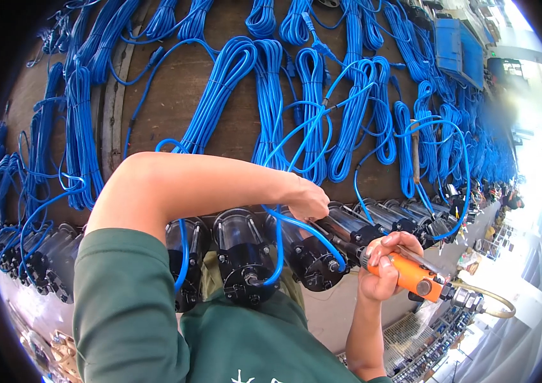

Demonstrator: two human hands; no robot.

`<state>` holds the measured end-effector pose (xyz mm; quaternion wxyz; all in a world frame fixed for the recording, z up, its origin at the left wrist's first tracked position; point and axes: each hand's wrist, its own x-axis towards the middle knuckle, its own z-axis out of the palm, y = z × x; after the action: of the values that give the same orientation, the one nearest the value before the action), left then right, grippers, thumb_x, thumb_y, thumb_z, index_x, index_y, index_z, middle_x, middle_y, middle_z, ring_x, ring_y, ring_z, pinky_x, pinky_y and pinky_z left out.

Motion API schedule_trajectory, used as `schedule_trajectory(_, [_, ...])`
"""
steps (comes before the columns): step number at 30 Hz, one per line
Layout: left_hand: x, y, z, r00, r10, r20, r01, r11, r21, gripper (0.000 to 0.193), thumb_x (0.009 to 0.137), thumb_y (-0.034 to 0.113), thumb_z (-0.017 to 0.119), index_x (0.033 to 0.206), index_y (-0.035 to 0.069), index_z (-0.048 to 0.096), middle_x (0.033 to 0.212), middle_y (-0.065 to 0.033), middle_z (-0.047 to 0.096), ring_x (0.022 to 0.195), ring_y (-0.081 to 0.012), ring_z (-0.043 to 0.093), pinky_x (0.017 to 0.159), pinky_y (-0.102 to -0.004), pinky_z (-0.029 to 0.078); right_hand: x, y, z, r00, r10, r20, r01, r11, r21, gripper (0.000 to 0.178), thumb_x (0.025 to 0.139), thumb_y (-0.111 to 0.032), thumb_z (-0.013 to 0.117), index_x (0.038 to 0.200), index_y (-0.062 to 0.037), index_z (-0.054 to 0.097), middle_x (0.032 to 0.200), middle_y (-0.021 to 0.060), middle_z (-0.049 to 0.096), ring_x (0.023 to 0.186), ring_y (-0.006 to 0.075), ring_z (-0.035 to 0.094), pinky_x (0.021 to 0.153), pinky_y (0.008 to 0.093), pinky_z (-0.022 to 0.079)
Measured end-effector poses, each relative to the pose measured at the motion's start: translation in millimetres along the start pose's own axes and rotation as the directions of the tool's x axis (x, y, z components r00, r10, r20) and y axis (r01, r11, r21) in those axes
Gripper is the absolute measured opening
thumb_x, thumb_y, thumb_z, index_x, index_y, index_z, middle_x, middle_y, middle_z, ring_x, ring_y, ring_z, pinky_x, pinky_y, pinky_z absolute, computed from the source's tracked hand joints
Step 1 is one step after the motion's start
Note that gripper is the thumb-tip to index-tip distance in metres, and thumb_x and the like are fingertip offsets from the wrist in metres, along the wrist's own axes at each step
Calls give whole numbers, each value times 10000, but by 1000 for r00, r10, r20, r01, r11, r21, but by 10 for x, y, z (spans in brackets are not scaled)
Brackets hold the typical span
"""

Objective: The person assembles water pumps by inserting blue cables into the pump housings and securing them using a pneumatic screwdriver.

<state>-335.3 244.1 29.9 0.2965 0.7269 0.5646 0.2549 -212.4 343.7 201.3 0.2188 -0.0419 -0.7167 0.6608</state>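
My right hand (pixel 387 263) is wrapped round an orange air tool (pixel 416 277) with metal fittings and a yellowish hose at its back end. The tool's dark nose points up and left, alongside a clear cylinder with a black end cap (pixel 317 263). A blue cable (pixel 311 228) runs into a fitting on that cap. My left arm reaches across in front of me. Above the same cylinder, my left hand (pixel 309 201) is closed with curled fingers, and what they grip is hidden. Whether the tool's tip touches anything cannot be seen.
Several similar black-capped cylinders (pixel 244 265) line the near edge of the brown table (pixel 172 89). Bundled blue cables (pixel 220 89) cover much of the tabletop. A loose cable loop (pixel 465 163) arches on the right. At the far right stands a blue bin (pixel 459 51).
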Motion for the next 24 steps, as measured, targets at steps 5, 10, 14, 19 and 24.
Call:
schedule_trajectory(5, [55,46,-69,999,-3,47,2,1000,21,75,736,102,719,798,74,687,742,-114,699,760,-323,687,638,-437,522,7,23,-13,991,3,134,-8,999,40,440,765,-5,559,1196,29,472,933,153,584,579,138,531,568,271,500])
schedule_trajectory(10, [-3,53,0,998,-46,-30,46,999,-11,132,723,70,718,846,65,671,757,-133,692,783,-338,688,651,-446,526,-48,-38,-33,997,-7,72,5,999,37,450,718,-49,534,1158,36,489,926,142,523,573,130,497,556,276,481])
schedule_trajectory(14, [45,17,-14,999,-44,-9,44,999,-17,98,721,96,725,788,26,714,771,-169,700,782,-367,689,670,-454,544,63,-503,-43,996,-76,46,75,997,22,402,808,-58,587,1185,-9,460,890,96,501,580,134,520,561,303,481])
schedule_trajectory(19, [-59,63,-40,996,-81,-41,80,997,-22,108,703,116,730,748,18,724,740,-189,687,757,-373,685,664,-456,545,11,-885,-208,964,-211,162,198,976,94,383,816,-26,619,1169,-77,480,866,41,545,607,146,568,556,321,492])
schedule_trajectory(24, [20,-37,49,998,-54,-37,55,998,34,104,658,74,713,743,17,729,710,-188,681,718,-368,685,609,-441,541,-158,-539,-190,986,-19,168,27,999,-45,454,873,-27,603,1297,-36,441,1013,191,597,637,184,591,624,351,552])
